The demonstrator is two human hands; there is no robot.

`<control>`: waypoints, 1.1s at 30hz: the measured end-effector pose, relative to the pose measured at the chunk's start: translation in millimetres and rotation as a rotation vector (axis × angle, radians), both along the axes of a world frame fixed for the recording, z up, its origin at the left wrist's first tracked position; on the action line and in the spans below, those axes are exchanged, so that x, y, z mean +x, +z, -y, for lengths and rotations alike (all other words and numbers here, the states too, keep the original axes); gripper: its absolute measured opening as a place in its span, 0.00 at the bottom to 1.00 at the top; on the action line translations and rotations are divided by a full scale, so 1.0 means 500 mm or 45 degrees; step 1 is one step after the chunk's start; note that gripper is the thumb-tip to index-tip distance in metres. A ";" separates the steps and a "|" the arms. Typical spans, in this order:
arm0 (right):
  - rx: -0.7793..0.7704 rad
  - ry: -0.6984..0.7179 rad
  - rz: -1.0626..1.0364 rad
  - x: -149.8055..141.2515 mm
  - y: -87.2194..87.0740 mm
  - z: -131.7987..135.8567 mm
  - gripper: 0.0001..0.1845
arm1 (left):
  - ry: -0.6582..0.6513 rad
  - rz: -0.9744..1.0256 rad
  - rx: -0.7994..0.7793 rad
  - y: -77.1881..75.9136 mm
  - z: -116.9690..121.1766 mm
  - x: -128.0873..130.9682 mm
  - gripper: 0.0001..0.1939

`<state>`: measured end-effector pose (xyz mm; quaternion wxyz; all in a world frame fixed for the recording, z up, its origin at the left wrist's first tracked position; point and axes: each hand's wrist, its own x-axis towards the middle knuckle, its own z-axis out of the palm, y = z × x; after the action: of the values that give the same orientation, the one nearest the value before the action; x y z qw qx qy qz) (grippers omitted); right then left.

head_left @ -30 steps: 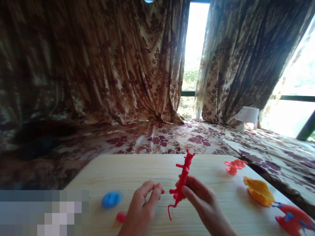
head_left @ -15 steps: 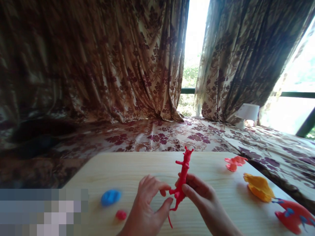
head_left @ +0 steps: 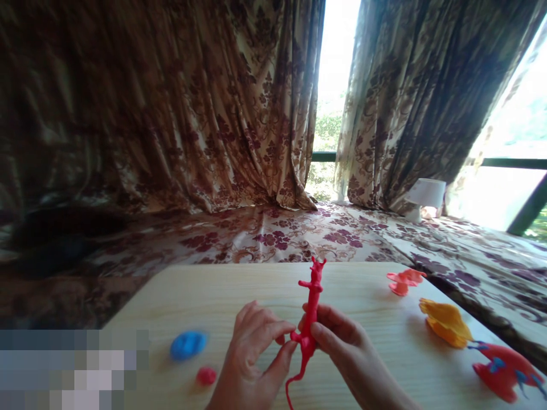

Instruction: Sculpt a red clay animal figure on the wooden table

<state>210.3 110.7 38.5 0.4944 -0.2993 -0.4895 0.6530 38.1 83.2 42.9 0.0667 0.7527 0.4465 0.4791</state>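
A red clay animal figure (head_left: 313,304) with small ears, stubby limbs and a long thin tail is held up over the table. My right hand (head_left: 342,336) grips its body between thumb and fingers. At its lower left, my left hand (head_left: 262,347) pinches a short leg between thumb and forefinger. To the left of my hands lie a blue clay lump (head_left: 188,345) and a smaller red clay lump (head_left: 205,376).
Along the right side of the pale wooden table (head_left: 256,279) sit a coral clay piece (head_left: 404,281), a yellow clay piece (head_left: 447,323) and a red clay piece with blue spots (head_left: 506,370). Behind stand a white lamp (head_left: 429,192) and patterned curtains (head_left: 256,102).
The figure has turned more upright and shifted slightly left, its tail now hanging lower in a curve. My left thumb and forefinger have closed on its leg.
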 end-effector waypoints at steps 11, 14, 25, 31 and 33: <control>0.023 0.015 0.049 0.002 0.007 0.002 0.13 | -0.055 -0.044 -0.014 0.005 0.002 0.001 0.04; 0.047 -0.036 0.036 0.004 0.008 0.001 0.13 | -0.037 0.059 -0.099 0.006 0.003 0.002 0.05; 0.244 -0.025 0.010 0.006 0.004 0.010 0.08 | -0.242 0.635 -1.005 0.011 -0.001 -0.003 0.18; 0.279 0.003 -0.007 0.003 0.009 0.012 0.08 | -0.170 0.607 -0.974 0.011 0.002 0.000 0.15; 0.287 0.014 -0.011 0.001 0.009 0.012 0.08 | -0.152 0.592 -0.967 0.010 0.002 0.000 0.15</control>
<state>210.6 104.7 43.2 0.5232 -0.2363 -0.5593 0.5980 38.2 82.1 47.6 0.4645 0.5717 0.5196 0.4330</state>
